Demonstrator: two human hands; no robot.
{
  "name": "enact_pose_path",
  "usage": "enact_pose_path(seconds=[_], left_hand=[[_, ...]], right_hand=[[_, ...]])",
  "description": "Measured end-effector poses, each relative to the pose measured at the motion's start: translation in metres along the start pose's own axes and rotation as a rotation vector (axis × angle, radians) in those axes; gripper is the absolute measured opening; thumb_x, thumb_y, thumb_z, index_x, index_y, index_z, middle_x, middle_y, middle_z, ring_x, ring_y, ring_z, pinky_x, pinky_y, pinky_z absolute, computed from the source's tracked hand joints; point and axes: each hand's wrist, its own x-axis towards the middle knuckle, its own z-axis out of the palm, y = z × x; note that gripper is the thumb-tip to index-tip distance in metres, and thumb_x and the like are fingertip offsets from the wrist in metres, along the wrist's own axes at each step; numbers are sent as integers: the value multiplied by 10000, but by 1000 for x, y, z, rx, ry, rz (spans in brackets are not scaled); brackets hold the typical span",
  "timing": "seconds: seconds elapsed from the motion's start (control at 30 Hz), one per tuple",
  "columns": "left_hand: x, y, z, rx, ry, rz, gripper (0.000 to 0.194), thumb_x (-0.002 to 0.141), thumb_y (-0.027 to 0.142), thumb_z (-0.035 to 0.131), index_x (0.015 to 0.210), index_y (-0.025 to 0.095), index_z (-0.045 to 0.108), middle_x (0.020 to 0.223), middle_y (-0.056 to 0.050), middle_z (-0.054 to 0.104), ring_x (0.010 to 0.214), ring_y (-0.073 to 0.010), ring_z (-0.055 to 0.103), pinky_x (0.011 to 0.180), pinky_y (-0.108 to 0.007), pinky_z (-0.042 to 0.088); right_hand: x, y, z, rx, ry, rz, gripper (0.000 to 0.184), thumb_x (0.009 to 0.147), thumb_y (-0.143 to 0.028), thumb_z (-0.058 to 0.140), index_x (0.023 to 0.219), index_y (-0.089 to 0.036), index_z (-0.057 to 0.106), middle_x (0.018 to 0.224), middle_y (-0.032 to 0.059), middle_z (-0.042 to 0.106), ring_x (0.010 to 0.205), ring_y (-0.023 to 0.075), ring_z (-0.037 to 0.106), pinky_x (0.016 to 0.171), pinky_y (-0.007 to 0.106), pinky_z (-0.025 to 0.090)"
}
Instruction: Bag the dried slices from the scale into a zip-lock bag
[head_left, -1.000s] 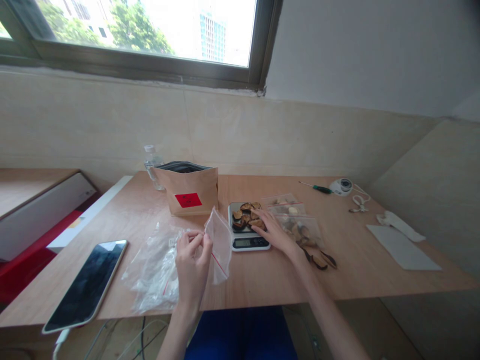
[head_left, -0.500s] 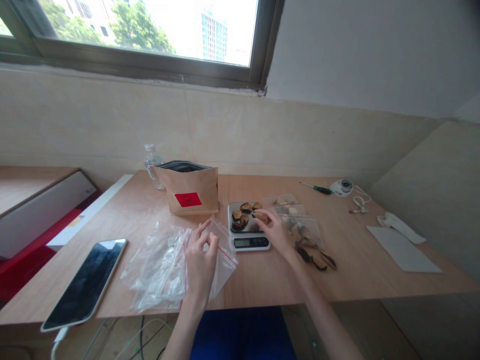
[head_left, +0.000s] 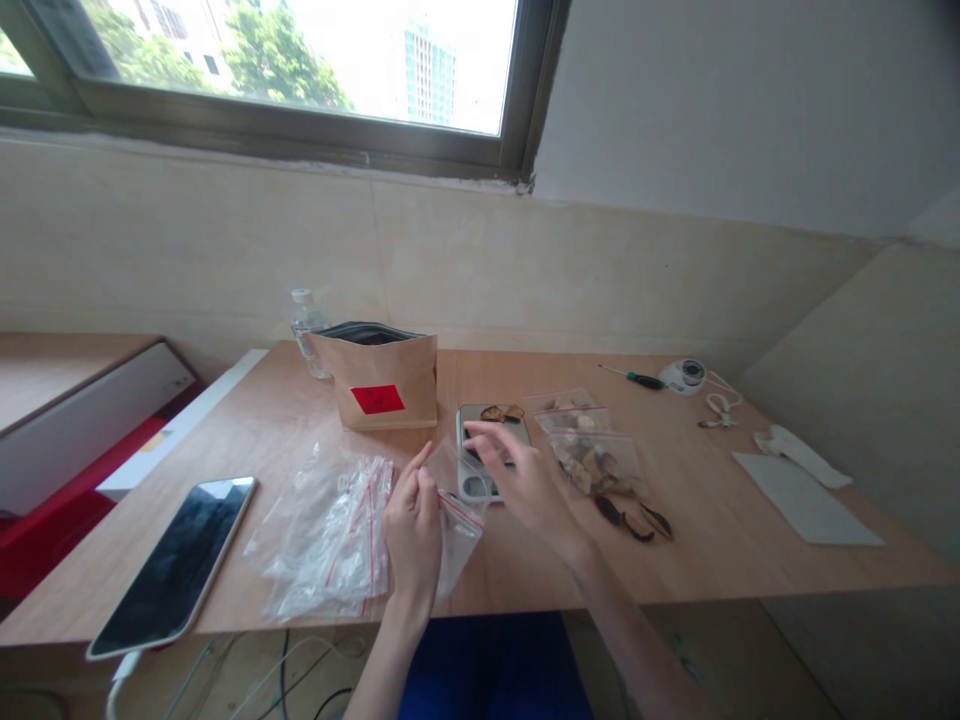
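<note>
My left hand (head_left: 414, 530) is closed on a clear zip bag (head_left: 459, 540) with a red seal line, its forefinger sticking up beside the bag. The bag's upper part overlaps the front of a small digital scale (head_left: 472, 487) and partly covers the display. Above the scale's plate hovers my right hand (head_left: 521, 482), fingers apart and pointing left. Dark brown dried slices show on the plate past the fingers, with two slices (head_left: 502, 412) at its back edge. Whether the fingertips touch a slice is hidden.
More clear zip bags (head_left: 330, 540) lie left of my left hand. Filled bags (head_left: 600, 465) and loose dried slices (head_left: 636, 520) sit right of the scale. A brown paper pouch (head_left: 390, 375), bottle (head_left: 306, 330), phone (head_left: 176, 565), screwdriver (head_left: 643, 380) and white camera (head_left: 684, 376) surround them.
My right hand has moved left across the scale; the slice it pinched no longer shows. My left hand and the zip bag have shifted slightly right, over the scale's front.
</note>
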Motion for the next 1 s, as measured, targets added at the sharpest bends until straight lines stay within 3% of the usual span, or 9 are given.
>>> enact_pose_path(seconds=[0.1,0.17,0.3,0.43,0.6,0.7,0.83,0.9,1.0], left_hand=[[1,-1,-1,-3,40,5,375,917,353,366,1030,169,673,1229,-93,613,1167,-221,538,977,-358,409],[2,-1,-1,-9,48,8,379,917,352,368,1072,168,660,1235,-89,611,1175,-219,532,983,-354,405],[1,0,-4,-19,55,-6,384,915,354,380,1153,174,623,1251,-83,600,1169,-206,537,983,-340,404],[0,-2,-8,-22,66,-23,377,912,370,390,1124,180,637,1258,-81,596,1165,-208,538,978,-339,405],[3,-3,-4,-32,35,2,367,917,368,389,1096,181,649,1247,-86,602,1164,-209,536,981,-351,393],[3,-1,-1,-48,39,2,368,921,364,384,1111,176,638,1244,-91,602,1164,-202,532,982,-345,387],[2,0,4,-49,38,-7,354,922,361,388,1093,188,645,1244,-86,600,1169,-206,527,986,-351,379],[2,-1,8,-61,18,-14,351,922,361,388,1103,199,641,1257,-80,592,1171,-209,525,983,-359,382],[1,1,12,-74,1,-18,355,921,364,392,1128,198,628,1264,-82,587,1174,-210,525,983,-367,386]], right_hand=[[14,28,6,-210,142,-95,278,929,-334,411,1073,-228,624,1062,62,654,999,205,583,873,363,449],[23,54,16,-378,96,-129,305,883,-346,507,1155,-237,591,1159,87,607,1085,249,529,927,421,413],[32,94,38,-632,5,-124,408,833,-364,588,1213,-220,559,1268,147,525,1102,317,490,880,468,418],[31,107,38,-678,18,-186,287,854,-306,564,1124,-216,604,1123,105,609,961,266,524,830,410,429],[32,112,26,-640,55,-243,157,871,-263,518,829,-202,657,883,71,666,871,228,540,813,348,413],[37,105,23,-508,148,-197,233,878,-298,483,726,-198,628,792,66,665,814,213,562,773,324,417],[42,64,18,-24,341,56,348,881,-447,436,707,-184,583,712,38,652,705,175,599,667,273,447],[41,34,14,166,310,172,400,869,-519,425,732,-177,581,682,22,640,638,156,596,580,241,438],[37,0,8,143,132,181,420,850,-560,446,772,-178,602,688,5,638,623,139,591,572,226,427]])
